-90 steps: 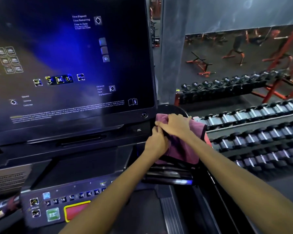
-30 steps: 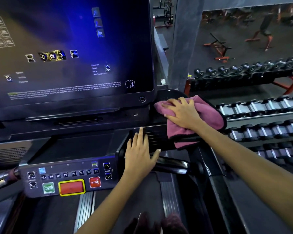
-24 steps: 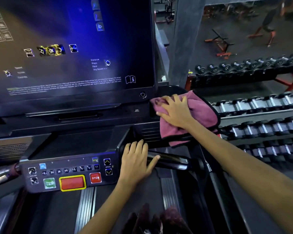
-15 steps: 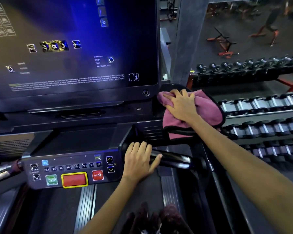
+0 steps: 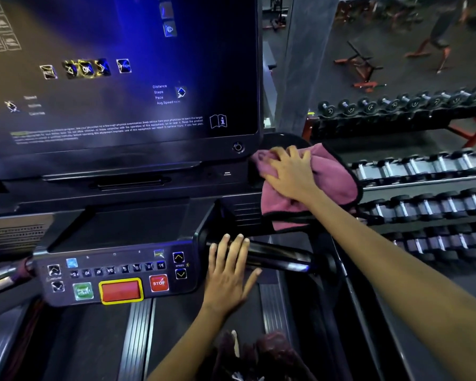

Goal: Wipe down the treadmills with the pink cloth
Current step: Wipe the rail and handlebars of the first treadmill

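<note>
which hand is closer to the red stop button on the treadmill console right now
Left. The left hand lies flat by the console's right end, just right of the red STOP button. The right hand is up and farther right, pressing the pink cloth beside the screen's lower corner.

I see pink cloth with black edging; black treadmill console; red STOP button; green start button; yellow-rimmed red bar; blue-lit screen.

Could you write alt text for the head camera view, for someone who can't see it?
A person's right hand presses a pink cloth flat on a treadmill's console, right of its screen. The left hand rests open beside the red stop button; dumbbell racks stand right.
</note>
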